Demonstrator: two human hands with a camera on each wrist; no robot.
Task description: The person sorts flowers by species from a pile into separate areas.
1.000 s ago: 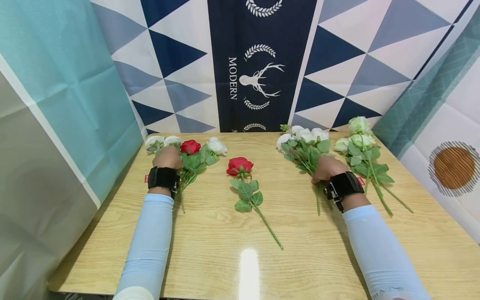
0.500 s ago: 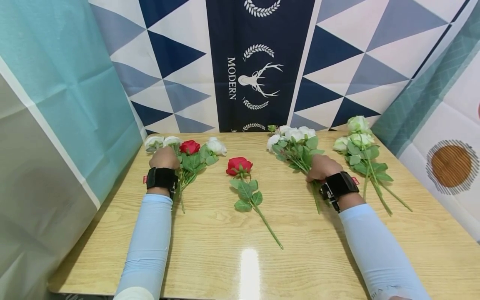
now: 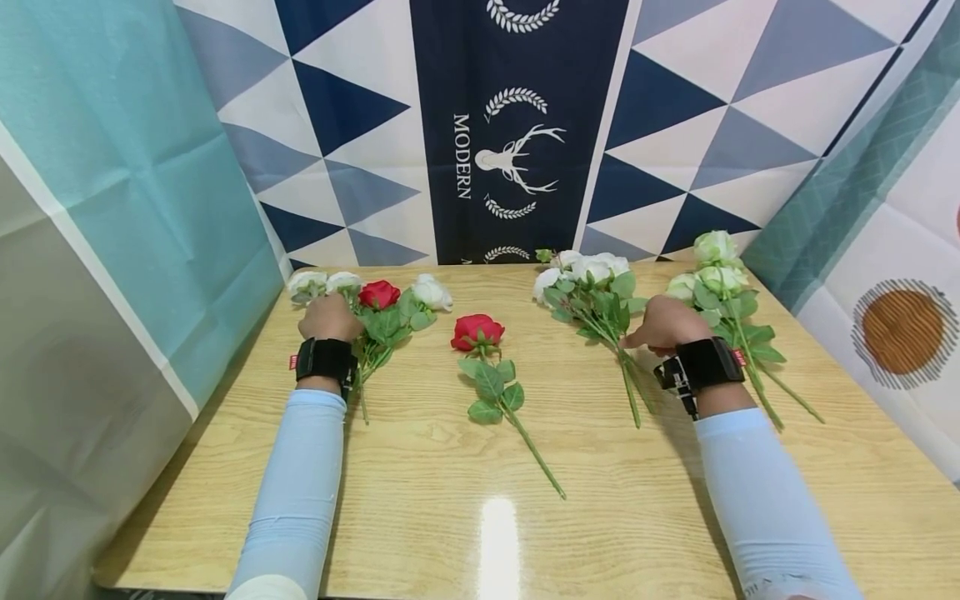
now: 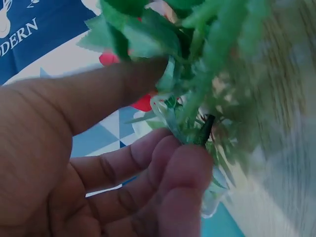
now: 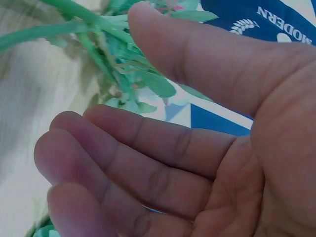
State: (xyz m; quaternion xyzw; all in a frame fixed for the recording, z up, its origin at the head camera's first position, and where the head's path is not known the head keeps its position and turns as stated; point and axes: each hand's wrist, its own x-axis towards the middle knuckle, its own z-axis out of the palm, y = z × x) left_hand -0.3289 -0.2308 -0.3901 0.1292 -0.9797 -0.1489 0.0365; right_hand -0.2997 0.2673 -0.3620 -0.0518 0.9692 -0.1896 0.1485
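Note:
My left hand (image 3: 331, 318) is at the left bunch of artificial flowers, with white blooms (image 3: 308, 284), a red rose (image 3: 379, 293) and another white bloom (image 3: 432, 291). In the left wrist view its thumb and curled fingers close round green stems (image 4: 195, 101) and leaves. My right hand (image 3: 666, 323) is beside a bunch of white artificial roses (image 3: 596, 267) lying on the table. Its thumb tip overlaps the stems; the right wrist view shows a wide gap between thumb and loosely bent fingers (image 5: 163, 143), nothing held. Leafy stems (image 5: 89, 22) lie beyond them.
A single red rose (image 3: 477, 332) lies mid-table, its stem slanting toward the front right. Pale green roses (image 3: 718, 265) lie at the right, just past my right hand. A patterned cloth (image 3: 517, 125) hangs behind the wooden table (image 3: 420, 517).
My right hand has shifted the white roses slightly left, then let go of them and drawn back to the right. The left hand has stayed nearly still.

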